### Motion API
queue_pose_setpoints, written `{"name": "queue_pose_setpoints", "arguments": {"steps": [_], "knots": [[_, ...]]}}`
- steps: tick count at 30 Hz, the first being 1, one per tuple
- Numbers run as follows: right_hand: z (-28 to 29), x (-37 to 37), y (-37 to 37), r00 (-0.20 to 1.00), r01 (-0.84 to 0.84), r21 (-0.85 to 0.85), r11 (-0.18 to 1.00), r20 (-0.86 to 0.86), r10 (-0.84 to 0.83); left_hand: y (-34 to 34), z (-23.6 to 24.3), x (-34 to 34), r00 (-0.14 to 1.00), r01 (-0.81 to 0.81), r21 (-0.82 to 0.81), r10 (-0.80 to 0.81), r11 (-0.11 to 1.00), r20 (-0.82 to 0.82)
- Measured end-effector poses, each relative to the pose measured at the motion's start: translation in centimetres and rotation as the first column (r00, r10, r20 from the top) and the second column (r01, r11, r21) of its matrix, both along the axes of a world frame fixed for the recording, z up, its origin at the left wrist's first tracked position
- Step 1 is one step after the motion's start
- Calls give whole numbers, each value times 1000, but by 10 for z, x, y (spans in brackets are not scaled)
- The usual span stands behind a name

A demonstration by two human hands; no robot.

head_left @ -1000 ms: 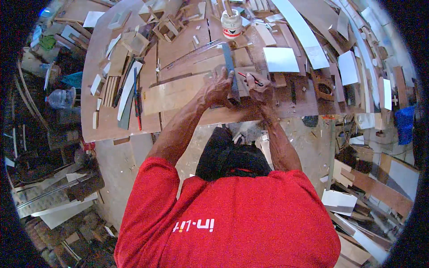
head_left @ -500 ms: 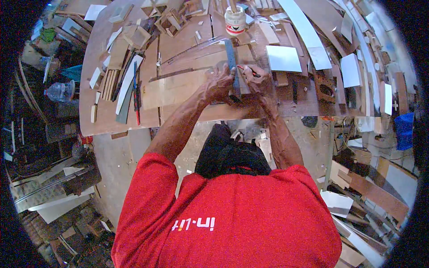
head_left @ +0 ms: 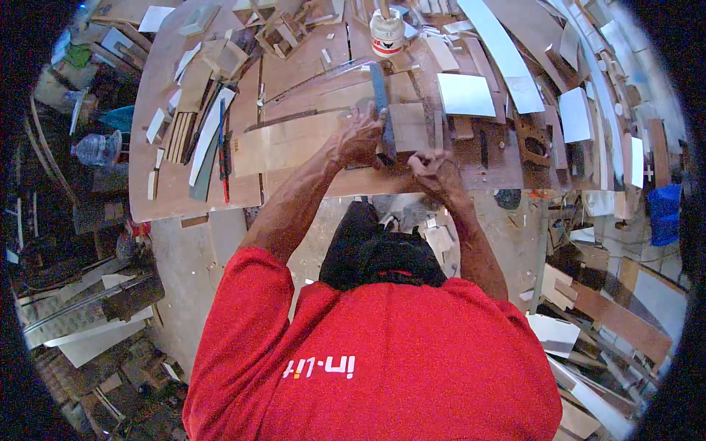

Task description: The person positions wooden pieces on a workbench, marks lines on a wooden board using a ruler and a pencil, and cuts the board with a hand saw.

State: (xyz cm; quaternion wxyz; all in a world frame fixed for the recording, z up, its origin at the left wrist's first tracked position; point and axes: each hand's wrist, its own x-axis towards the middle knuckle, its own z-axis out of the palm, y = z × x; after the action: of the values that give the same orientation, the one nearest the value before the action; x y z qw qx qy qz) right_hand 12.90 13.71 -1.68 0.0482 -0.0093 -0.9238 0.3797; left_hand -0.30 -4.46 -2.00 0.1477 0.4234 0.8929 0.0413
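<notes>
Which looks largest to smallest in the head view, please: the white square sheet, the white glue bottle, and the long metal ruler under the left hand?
1. white square sheet
2. metal ruler, long but narrow
3. white glue bottle; it sits farther off, so this rank is unsure.

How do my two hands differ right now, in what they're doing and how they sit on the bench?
The left hand lies spread and flat, pressing on the dark straight ruler and the wood panel. The right hand is curled into a fist-like grip, nearer the bench edge; what it holds is too small to tell. Both rest beside the ruler.
</notes>
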Motion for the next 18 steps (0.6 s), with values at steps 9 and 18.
{"name": "queue_pose_setpoints", "arguments": {"steps": [9, 18], "knots": [[-13, -2, -11, 956, 273, -156, 949, -64, -285, 2, -14, -5, 998, -23, -62, 26, 998, 52], [-41, -28, -18, 944, 176, -325, 929, -213, -253, 5, -18, -4, 999, 11, 15, -10, 1000, -34]]}}
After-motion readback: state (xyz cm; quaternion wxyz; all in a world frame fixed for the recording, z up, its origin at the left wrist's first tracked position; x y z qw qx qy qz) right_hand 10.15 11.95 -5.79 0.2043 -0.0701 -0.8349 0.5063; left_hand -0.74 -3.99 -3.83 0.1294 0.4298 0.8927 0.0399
